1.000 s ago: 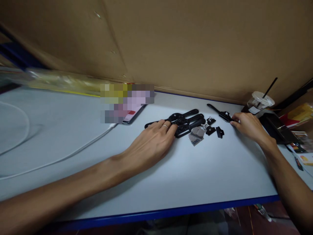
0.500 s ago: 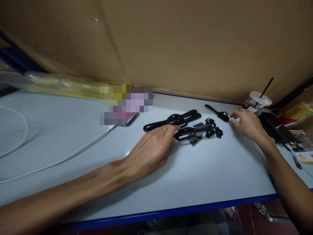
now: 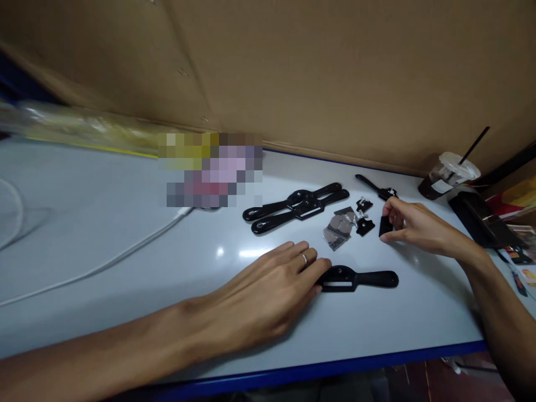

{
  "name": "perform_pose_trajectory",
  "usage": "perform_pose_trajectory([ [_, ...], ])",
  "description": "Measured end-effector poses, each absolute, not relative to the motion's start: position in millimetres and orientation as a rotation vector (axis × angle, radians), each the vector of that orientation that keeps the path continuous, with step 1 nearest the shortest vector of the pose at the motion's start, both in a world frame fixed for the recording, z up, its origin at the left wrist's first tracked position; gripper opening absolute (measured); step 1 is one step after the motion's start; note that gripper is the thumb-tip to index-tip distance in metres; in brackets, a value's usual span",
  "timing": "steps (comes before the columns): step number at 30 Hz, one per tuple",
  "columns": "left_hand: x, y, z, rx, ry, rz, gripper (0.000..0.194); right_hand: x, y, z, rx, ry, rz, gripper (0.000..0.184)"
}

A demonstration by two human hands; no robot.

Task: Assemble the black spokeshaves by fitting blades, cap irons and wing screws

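My left hand (image 3: 276, 279) is closed on the left handle of a black spokeshave body (image 3: 371, 279) lying near the table's front. That handle is hidden under the fingers. Between the thumb and fingers of my right hand (image 3: 412, 223) is a small black cap plate (image 3: 385, 226), tilted up. Left of it lie two more black caps (image 3: 365, 226) with silvery screws, beside several overlapping metal blades (image 3: 340, 226). Two spokeshave bodies (image 3: 299, 206) rest side by side further back. Behind my right hand lies another black spokeshave (image 3: 371, 183), partly covered by the fingers.
At the back right stand a lidded plastic cup (image 3: 448, 173) with a black straw and a dark stand-like object (image 3: 481, 218). A white cable (image 3: 138, 245) crosses the table's left side to a blurred-out item (image 3: 218, 178). A cardboard wall (image 3: 314, 72) rises behind.
My left hand has brought the spokeshave body toward me and down to the table front. My right hand has moved nearer, now with a black cap plate pinched in it.
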State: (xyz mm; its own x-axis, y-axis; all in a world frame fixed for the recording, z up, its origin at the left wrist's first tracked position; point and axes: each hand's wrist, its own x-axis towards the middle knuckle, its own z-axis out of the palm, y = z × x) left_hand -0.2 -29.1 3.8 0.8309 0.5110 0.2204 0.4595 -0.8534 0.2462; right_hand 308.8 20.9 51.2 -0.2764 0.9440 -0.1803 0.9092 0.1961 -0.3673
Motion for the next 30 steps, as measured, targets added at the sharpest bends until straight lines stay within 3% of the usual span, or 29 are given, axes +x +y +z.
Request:
perform_pose_trajectory([
  [4, 0, -26, 6, 2.819, 0.727, 0.443, 0.020, 301, 15, 55, -1.676, -2.381, 0.682, 0.012],
  [9, -1, -19, 6, 2.809, 0.715, 0.467, 0.018, 276, -3, 60, -1.426, -2.134, 0.761, 0.015],
  [14, -2, -16, 4, 2.826, 0.721, 0.445, 0.019, 257, -21, 57, -1.276, -1.654, 1.596, 0.019],
  [17, -3, -15, 6, 2.822, 0.705, 0.398, 0.018, 255, -25, 55, -1.091, -1.422, 1.849, 0.013],
  [20, -5, -13, 10, 2.787, 0.685, 0.341, 0.017, 256, -25, 58, -1.012, -1.326, 1.844, 0.018],
  [28, -8, -8, 2, 2.945, 0.567, 0.408, 0.014, 244, -30, 55, -1.283, -1.614, 1.402, 0.023],
  [30, -8, -7, -1, 3.020, 0.528, 0.444, 0.015, 239, -31, 50, -1.325, -1.697, 1.338, 0.010],
])
